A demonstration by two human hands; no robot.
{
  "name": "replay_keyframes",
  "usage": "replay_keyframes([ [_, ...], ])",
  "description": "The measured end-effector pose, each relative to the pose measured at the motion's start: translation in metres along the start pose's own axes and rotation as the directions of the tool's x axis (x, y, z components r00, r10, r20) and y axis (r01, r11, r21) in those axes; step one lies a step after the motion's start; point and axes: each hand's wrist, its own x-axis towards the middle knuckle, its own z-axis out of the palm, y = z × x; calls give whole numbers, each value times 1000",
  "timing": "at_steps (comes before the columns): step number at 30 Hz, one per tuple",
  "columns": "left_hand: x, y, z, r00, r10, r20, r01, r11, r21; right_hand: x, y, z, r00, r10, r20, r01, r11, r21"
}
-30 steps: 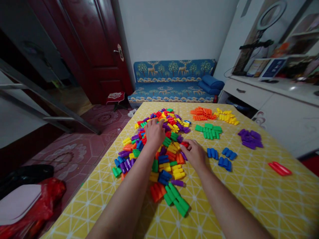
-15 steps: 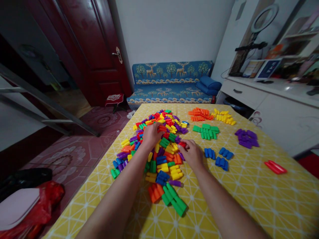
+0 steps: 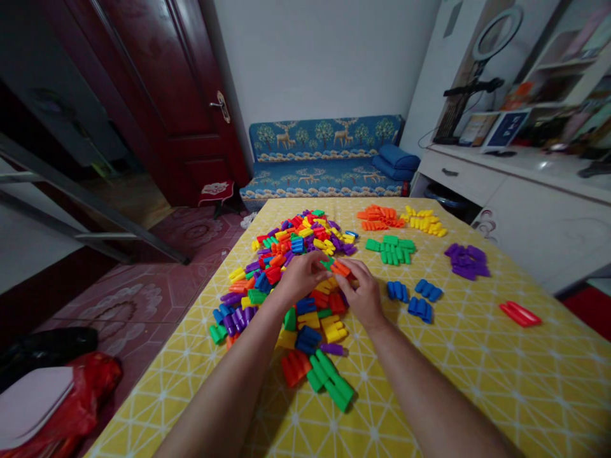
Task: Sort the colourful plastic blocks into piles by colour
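Over the near part of a mixed pile of colourful plastic toy building pieces (image 3: 305,232), my two hands come together. My left hand (image 3: 303,275) is closed on a green building piece (image 3: 327,263). Fingers of my right hand (image 3: 363,289) grip an orange building piece (image 3: 340,268) that touches the green one; I cannot tell whether they are joined. At the pile's near edge lie green pieces (image 3: 333,381), an orange piece (image 3: 294,367) and a purple piece (image 3: 333,349).
Sorted groups lie to the right on the yellow patterned tablecloth (image 3: 429,394): orange (image 3: 379,217), yellow (image 3: 424,221), green (image 3: 391,249), purple (image 3: 466,261), blue (image 3: 421,310) and red (image 3: 520,313). Beyond stands a blue sofa (image 3: 324,172); a white cabinet (image 3: 539,216) is at right.
My left hand has come nearer and to the right, meeting my right hand. A red piece at my right fingertips is gone from them; green and orange pieces are now held between the hands.
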Motion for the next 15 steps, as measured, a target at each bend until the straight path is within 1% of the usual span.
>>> replay_keyframes([
  [1, -2, 1, -5, 999, -3, 42, -1, 995, 99, 0, 2, 0, 997, 54, -53, -55, 998, -8],
  [3, -7, 7, -15, 983, -34, 178, -19, 957, 289, 1, 7, 0, 979, 161, -127, -163, 986, -11],
  [5, -13, 17, -20, 955, -83, 285, -55, 894, 445, 1, 10, 0, 961, 233, -147, -237, 972, -5],
  [7, -17, 28, -19, 937, -122, 326, -89, 822, 562, 1, 11, 1, 955, 261, -142, -263, 965, -1],
  [10, -20, 39, -9, 930, -154, 334, -111, 749, 653, 1, 11, 1, 952, 268, -144, -271, 962, -3],
  [12, -19, 41, -1, 937, -181, 298, -70, 740, 669, 1, 11, 1, 951, 273, -148, -275, 961, 1],
  [14, -16, 37, 5, 959, -190, 208, 16, 773, 634, 1, 10, 0, 948, 283, -147, -283, 959, 18],
  [15, -14, 34, 7, 971, -189, 148, 70, 814, 577, 2, 9, -1, 945, 292, -145, -290, 956, 34],
])
